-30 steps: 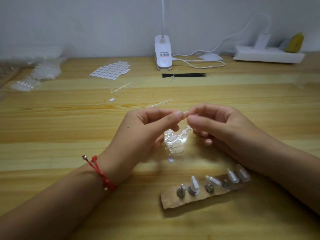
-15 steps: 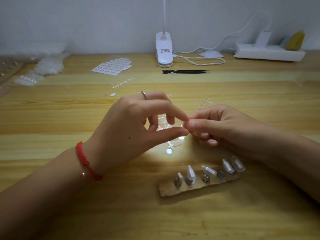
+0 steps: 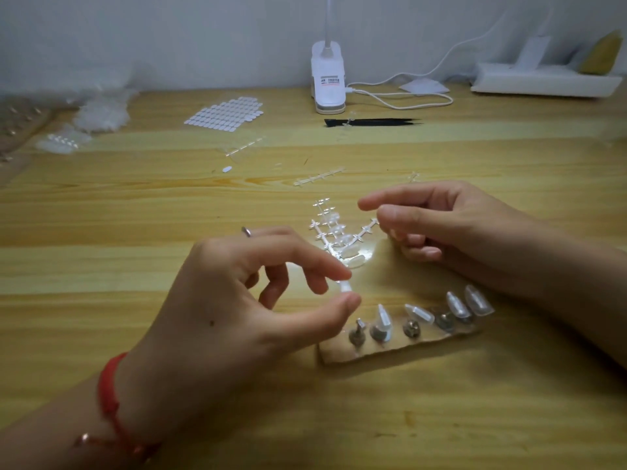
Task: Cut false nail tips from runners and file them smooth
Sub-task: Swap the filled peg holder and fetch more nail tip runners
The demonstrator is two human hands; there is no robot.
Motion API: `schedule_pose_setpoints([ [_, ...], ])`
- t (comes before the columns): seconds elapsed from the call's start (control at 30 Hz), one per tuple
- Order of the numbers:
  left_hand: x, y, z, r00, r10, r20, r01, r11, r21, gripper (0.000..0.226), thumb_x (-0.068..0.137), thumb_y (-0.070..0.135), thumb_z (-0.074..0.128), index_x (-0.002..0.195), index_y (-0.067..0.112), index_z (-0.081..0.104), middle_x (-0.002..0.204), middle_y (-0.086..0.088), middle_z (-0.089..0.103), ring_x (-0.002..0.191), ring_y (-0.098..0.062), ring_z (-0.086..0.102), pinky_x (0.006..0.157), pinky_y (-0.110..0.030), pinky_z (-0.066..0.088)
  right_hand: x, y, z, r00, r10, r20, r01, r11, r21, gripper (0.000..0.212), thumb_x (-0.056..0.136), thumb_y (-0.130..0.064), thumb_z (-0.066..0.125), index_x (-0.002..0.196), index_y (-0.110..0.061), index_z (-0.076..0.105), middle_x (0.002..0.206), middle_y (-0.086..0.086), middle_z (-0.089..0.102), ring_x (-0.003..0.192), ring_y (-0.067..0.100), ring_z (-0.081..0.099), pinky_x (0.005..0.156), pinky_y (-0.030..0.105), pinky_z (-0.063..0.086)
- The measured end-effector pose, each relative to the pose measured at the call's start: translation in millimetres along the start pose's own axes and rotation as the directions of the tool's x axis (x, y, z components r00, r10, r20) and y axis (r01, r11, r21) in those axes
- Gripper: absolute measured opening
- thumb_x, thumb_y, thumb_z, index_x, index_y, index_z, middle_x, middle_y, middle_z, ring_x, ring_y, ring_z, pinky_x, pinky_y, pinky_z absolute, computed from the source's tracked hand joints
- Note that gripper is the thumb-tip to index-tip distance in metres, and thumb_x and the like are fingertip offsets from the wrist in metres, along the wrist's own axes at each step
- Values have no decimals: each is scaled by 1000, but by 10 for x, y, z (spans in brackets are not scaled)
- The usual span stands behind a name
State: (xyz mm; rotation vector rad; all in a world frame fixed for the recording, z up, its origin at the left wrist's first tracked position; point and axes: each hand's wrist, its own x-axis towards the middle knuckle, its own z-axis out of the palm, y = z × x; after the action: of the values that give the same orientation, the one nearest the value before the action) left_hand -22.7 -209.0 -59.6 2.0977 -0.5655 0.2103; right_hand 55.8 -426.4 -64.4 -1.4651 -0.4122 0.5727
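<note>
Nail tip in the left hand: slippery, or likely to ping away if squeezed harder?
Probably slippery: the nail tip looks glossy, clear plastic. Likely very light, being tiny beside the left hand. Pinched only between thumb and forefinger, it might flick out.

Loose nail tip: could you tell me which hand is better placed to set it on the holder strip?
Left, probably: the left hand pinches the nail tip beside the holder strip, while the right hand holds the runner.

Pale grey wall (image 3: 169, 35) behind; light wood-grain desk (image 3: 101, 212); white clip lamp (image 3: 327, 83) back ctr, power strip (image 3: 543, 83) back rt; dim light
</note>
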Motion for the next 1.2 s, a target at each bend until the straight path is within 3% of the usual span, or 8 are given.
schedule_pose_setpoints([
  [0.2,-30,84,61,1000,5,30,-6,999,36,14,67,43,75,75,32,71,72,10,63,58,-9,50,52,-5,32,-14,12,6,999,-18,-35,18,1000,-4,30,60,-32,76,88,-24,79,60,-9,54,52,1,45,41,10,36],
  [0.53,-45,108,76,999,-2,50,-6,987,162,16,65,48,72,71,35,67,72,11,61,54,-20,48,49,-21,33,-29,6,10,999,-21,-43,20,1000,-6,26,61,-26,79,87,-23,80,59,-9,55,52,1,45,41,10,36],
  [0.97,-47,113,75,998,9,64,-22,979,203,16,65,48,73,71,34,66,72,11,60,53,-19,48,47,-25,36,-29,14,5,998,-38,-43,38,999,-8,24,61,-21,81,84,-22,80,58,-9,53,51,1,44,40,11,34],
  [1.2,-53,83,81,998,-13,64,0,981,192,17,65,49,72,72,35,65,74,12,60,54,-19,48,47,-19,31,-26,35,-9,999,-32,-33,32,999,-3,25,60,-28,76,85,-23,80,59,-9,54,52,1,45,41,11,35],
])
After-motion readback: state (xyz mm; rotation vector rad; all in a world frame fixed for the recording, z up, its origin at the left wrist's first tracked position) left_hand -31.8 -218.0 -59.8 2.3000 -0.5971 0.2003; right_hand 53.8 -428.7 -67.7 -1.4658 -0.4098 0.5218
